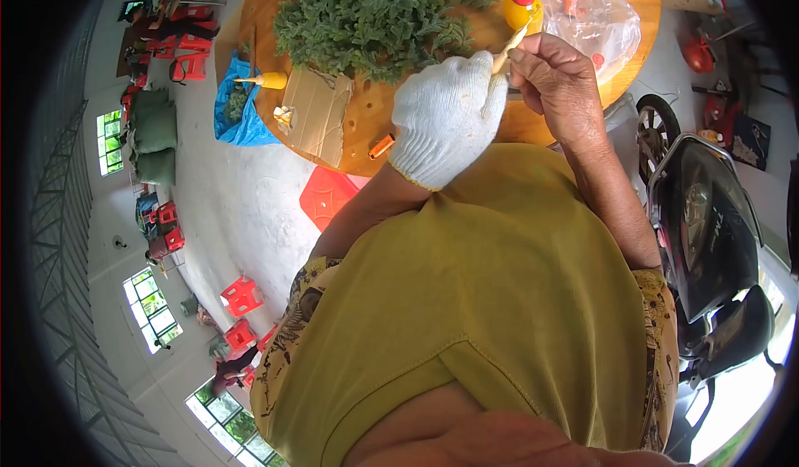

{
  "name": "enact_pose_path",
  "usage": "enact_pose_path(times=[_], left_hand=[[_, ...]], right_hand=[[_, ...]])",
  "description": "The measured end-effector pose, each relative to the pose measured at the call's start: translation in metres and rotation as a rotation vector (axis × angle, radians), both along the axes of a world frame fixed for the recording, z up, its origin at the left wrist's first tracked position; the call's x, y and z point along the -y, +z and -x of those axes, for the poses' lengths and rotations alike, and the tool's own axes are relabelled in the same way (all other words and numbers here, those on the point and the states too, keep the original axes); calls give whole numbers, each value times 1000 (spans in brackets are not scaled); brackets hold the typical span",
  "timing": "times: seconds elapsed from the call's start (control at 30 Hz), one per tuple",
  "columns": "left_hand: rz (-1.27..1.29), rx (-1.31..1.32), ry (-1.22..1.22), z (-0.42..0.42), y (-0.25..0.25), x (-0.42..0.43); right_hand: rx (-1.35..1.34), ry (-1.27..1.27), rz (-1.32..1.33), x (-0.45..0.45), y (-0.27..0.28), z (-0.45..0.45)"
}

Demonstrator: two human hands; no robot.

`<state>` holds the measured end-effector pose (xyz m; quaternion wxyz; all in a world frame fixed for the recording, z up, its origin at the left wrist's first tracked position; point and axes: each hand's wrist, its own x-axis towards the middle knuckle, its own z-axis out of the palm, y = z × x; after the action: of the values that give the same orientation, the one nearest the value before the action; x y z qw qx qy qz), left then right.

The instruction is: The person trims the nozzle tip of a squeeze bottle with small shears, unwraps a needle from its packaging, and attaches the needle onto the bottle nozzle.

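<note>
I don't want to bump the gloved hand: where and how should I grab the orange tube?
Probably best to pinch the orange tube across its middle, from above and on the cardboard side. It looks narrow and lies slantwise near the table edge, and the gloved left hand crowds its right.

Wooden table [366, 113] bearing green foliage [383, 17], cardboard [319, 113], red-capped bottle [523, 11], plastic bag [613, 27]
</note>
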<state>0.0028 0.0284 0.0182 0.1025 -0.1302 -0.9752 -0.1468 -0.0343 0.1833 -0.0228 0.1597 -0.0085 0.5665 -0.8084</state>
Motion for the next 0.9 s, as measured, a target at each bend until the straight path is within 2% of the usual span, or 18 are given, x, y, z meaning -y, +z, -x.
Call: enact_pose_path(times=[0.2,0.3,0.5,0.6,0.9], left_hand=[[-179,99,-45,4,5,2],[-34,-90,-33,6,1,1],[272,-162,-1,8,4,0],[270,-101,13,8,7,-3],[280,-129,-2,10,-5,-3]], right_hand=[[-22,-30,0,-1,-2,1],[-89,-18,47,-2,-7,3],[-52,-35,52,1,-7,4],[-13,-39,-30,1,-1,4],[-71,-63,-56,6,-6,8]])
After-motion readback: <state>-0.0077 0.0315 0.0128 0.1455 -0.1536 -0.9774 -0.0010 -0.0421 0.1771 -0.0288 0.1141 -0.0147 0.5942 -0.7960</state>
